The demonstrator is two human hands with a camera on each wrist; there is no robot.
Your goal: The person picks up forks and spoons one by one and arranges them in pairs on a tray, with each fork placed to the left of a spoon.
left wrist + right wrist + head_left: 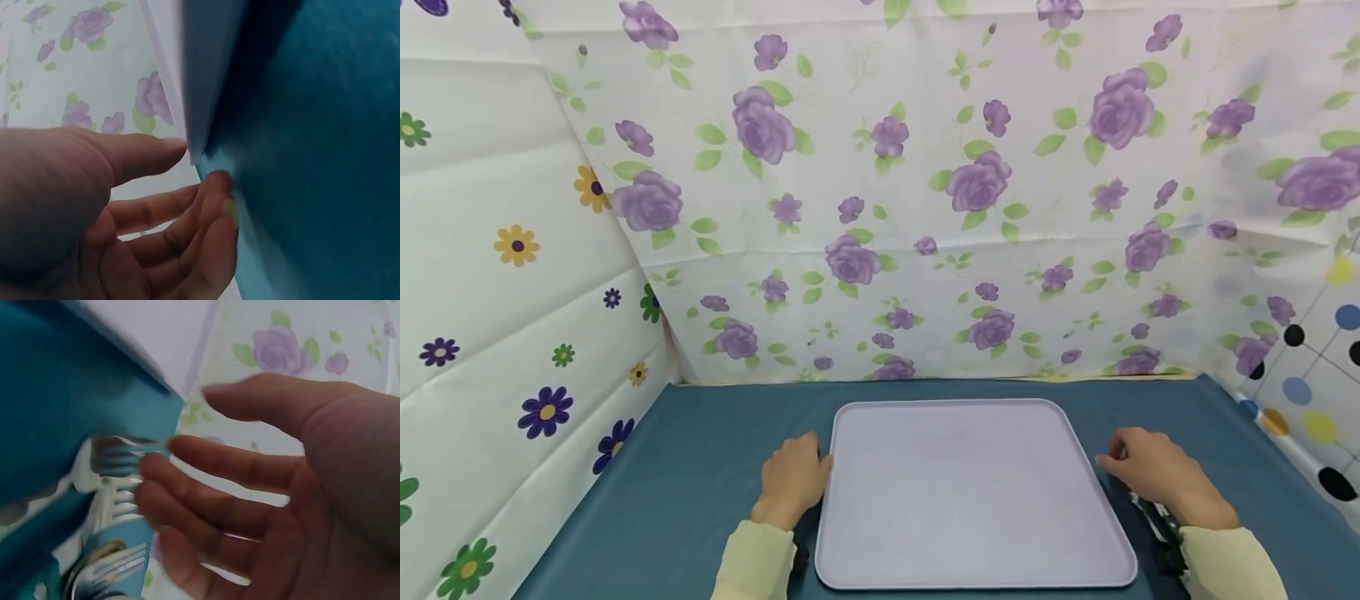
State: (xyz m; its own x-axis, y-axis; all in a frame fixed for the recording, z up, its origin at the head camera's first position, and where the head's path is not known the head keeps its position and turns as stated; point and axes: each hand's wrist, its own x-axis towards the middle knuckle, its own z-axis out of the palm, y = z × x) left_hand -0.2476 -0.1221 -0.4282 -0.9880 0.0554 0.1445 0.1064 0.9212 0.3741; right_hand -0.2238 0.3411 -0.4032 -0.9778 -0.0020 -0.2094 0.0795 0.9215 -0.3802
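Observation:
A pale lilac rectangular tray (970, 492) with rounded corners lies flat on the blue-green cloth. At its left rim is my left hand (793, 477); in the left wrist view the thumb (147, 154) is at the tray's edge, and the other fingers bend loosely beside it. Off the tray's right side, my right hand (1153, 467) hovers with relaxed, spread fingers and nothing held. Several metal forks (122, 456) lie in a bunch beneath it, close to its fingertips. Some of the cutlery is blurred, and other pieces are partly covered by the hand in the head view.
Blue-green cloth (700, 467) covers the table. Behind stands a hanging sheet with purple roses (850, 258). A daisy-patterned sheet (512, 317) borders the left side, and a dotted sheet (1296, 358) borders the right.

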